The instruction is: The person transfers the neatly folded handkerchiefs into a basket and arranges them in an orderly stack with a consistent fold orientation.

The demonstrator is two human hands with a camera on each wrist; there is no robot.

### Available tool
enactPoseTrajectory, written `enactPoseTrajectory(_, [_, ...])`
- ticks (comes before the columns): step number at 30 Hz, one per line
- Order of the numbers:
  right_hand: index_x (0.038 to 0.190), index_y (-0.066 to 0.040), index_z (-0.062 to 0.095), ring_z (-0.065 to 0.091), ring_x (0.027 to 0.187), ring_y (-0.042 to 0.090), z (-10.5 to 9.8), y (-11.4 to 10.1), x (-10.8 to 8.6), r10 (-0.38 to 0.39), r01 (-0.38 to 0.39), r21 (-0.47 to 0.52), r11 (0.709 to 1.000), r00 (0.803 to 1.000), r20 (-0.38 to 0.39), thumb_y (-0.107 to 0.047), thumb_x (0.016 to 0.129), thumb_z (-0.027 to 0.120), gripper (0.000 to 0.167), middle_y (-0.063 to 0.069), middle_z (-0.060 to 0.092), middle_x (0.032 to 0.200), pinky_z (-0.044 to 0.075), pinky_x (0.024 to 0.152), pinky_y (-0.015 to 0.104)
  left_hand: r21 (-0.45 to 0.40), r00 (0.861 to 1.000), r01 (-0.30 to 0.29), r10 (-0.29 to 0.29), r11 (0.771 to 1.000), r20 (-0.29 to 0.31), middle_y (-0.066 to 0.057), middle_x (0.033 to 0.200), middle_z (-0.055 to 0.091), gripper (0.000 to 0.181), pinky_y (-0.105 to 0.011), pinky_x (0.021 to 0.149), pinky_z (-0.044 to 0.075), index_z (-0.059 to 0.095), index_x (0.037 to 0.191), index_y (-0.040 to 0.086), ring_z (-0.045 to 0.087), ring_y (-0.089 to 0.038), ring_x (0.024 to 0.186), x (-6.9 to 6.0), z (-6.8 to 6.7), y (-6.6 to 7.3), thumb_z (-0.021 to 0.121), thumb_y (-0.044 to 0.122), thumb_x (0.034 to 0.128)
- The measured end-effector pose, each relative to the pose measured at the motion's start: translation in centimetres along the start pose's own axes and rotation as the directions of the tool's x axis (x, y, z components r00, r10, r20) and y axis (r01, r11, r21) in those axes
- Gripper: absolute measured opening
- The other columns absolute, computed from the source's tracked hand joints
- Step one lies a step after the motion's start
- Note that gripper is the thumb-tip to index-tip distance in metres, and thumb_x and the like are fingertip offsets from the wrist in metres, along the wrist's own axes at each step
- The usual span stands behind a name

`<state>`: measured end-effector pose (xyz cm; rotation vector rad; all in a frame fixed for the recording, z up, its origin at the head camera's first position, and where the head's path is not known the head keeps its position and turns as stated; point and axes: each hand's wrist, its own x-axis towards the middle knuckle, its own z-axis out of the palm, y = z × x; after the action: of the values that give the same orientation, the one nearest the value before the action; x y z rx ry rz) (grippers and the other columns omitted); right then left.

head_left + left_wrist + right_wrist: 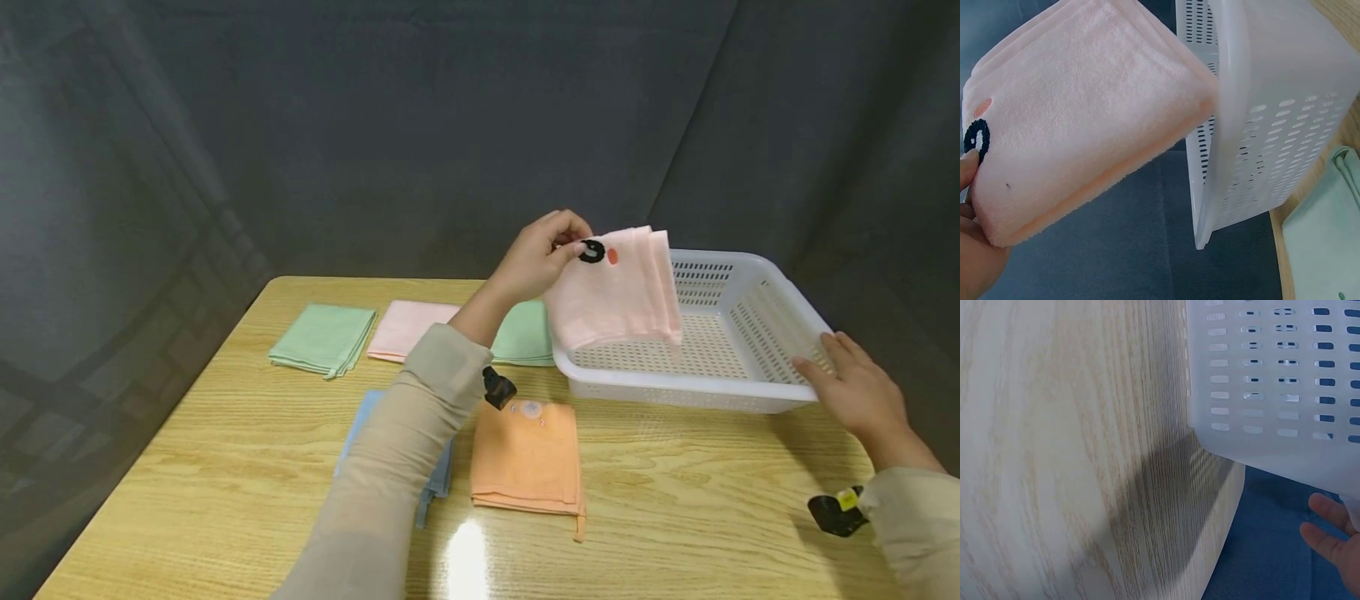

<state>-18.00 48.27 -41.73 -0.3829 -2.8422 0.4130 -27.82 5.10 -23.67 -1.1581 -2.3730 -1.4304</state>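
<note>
This looks like a curtained-off tabletop workspace — dark drapes point(450, 125) rise behind and beside a wood-grain table point(675, 492). Home or lab — I cannot tell.

I see dk grey cloth backdrop point(420, 142) hung approx 9 thru 12 to 3 o'clock, w/ seam point(693, 108) btwn 1 & 2; lt wood-grain table point(225, 467) below, bright glare point(467, 558) at 6.

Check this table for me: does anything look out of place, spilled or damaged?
The white basket seems to jut past the right edge of the table, so it may not be fully supported; the right hand grips its rim. The pink cloth in the left hand bears a tiny dark speck, perhaps stitching. No spill shows.
</note>
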Motion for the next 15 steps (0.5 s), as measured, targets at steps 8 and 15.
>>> enactPoseTrajectory(8, [0.134, 0.005, 0.002, -0.001, 0.121, 0.047, -3.4, -5.1, -2.4, -0.003, 0.001, 0.051, 0.999, 0.999, 0.042, -0.050, 0.089, 0.024, 0.074, 0.028, -0.003, 0.137, 0.006, 0.089, 0.063, 0.021, 1.000, 0.019, -0.019, 1.000, 0.020, 0.000, 0.089, 0.051, 0.008, -0.015, 0.070, 0.038, 0.057, 0.091, 0.008, 0.049, -0.010, 0.082, 0.2, 0.6, 0.0, 0.052, 0.009, 0.0856])
enactPoseTrajectory(15, [0.132, 0.009, 0.002, 0.003, 0.119, 0.050, -5.4, -7.8, -3.7, -0.026, 0.024, 0.036, 0.999, 0.998, 0.056, -0.045, 0.091, 0.024, 0.071, 0.031, -0.001, 0.135, 0.009, 0.087, 0.063, 0.024, 0.998, 0.045, -0.046, 0.999, 0.052, 0.001, 0.091, 0.050, 0.009, -0.015, 0.070, 0.038, 0.056, 0.093, 0.009, 0.049, -0.009, 0.083, 0.4, 1.2, 0.0, 0.050, 0.012, 0.0864])
